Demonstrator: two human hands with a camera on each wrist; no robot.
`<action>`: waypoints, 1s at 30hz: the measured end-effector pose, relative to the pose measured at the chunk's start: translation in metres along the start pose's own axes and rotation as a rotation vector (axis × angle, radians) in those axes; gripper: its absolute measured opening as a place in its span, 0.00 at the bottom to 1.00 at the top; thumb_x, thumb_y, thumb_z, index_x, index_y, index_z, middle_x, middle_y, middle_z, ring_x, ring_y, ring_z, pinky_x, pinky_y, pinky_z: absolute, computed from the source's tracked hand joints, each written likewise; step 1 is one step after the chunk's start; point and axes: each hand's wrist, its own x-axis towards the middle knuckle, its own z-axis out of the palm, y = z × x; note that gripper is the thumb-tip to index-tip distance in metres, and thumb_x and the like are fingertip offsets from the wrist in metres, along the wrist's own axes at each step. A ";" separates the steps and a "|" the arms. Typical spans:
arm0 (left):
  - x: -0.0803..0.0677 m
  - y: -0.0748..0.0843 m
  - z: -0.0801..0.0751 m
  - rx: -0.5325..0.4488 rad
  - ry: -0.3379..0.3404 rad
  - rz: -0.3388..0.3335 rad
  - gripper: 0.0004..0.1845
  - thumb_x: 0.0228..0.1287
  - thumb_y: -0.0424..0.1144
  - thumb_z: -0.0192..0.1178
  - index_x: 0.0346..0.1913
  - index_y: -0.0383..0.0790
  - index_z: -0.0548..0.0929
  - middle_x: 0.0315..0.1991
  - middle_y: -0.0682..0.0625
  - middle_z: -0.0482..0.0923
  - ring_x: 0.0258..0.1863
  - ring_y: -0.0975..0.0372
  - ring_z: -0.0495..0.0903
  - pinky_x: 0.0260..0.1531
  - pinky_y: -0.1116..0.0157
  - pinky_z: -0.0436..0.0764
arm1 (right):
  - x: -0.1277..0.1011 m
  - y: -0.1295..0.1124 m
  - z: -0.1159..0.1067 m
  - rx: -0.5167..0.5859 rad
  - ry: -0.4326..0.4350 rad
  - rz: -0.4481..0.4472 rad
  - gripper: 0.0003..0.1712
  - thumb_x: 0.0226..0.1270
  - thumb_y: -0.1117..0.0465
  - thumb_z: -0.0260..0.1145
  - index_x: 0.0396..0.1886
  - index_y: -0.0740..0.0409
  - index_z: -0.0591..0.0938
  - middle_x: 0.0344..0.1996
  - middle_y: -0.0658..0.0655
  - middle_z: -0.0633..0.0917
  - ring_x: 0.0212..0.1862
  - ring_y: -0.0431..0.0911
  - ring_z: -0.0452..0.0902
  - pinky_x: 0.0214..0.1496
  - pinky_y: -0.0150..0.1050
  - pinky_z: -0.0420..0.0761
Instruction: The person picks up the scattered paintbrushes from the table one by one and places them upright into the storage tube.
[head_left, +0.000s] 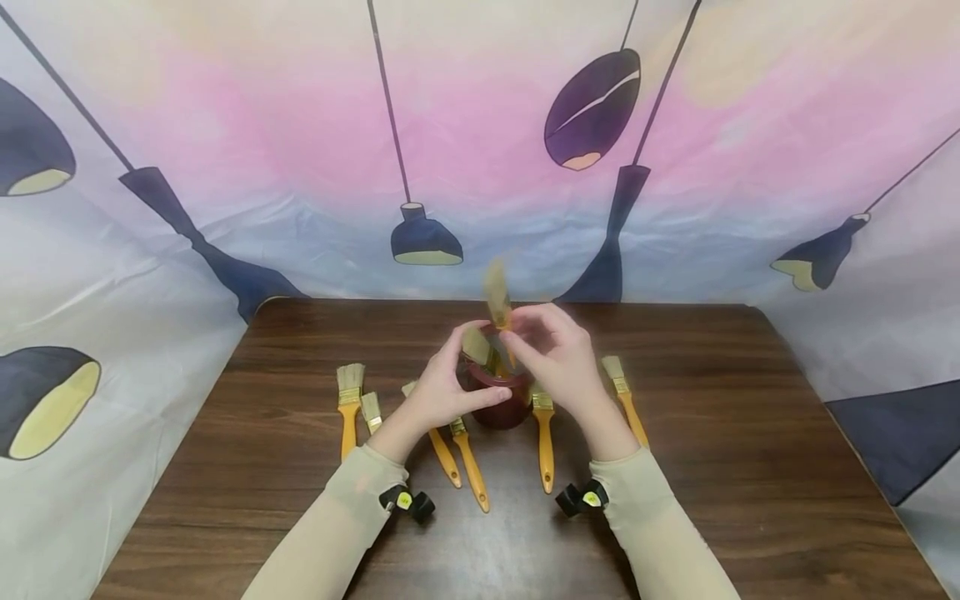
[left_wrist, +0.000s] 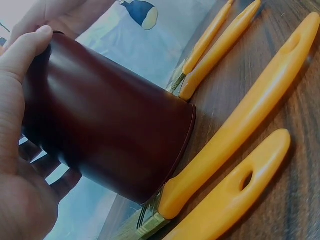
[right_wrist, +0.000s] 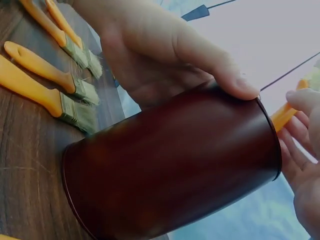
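Note:
A dark red cup (head_left: 501,402) stands at the middle of the wooden table (head_left: 750,467). My left hand (head_left: 441,392) grips its side, thumb across the front, and the same cup (left_wrist: 110,140) fills the left wrist view. My right hand (head_left: 553,357) pinches a yellow-handled paintbrush (head_left: 497,292) bristles up, its handle pointing down into the cup mouth. A second brush (head_left: 476,343) stands in the cup. In the right wrist view the cup (right_wrist: 175,170) is held at the rim by my left hand (right_wrist: 165,55), and my right fingers (right_wrist: 305,145) hold the orange handle (right_wrist: 284,116).
Several yellow-handled brushes lie flat around the cup: two at the left (head_left: 348,408), two in front (head_left: 468,458), one at front right (head_left: 544,442), one further right (head_left: 626,400). A printed fabric backdrop (head_left: 480,167) closes off the table's back and sides.

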 end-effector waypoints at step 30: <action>0.002 -0.007 0.001 0.013 0.012 0.041 0.54 0.59 0.53 0.83 0.84 0.63 0.62 0.74 0.50 0.74 0.72 0.55 0.75 0.71 0.41 0.73 | -0.002 0.015 -0.022 -0.216 -0.133 0.110 0.18 0.67 0.58 0.83 0.54 0.52 0.91 0.42 0.48 0.90 0.43 0.42 0.87 0.47 0.44 0.88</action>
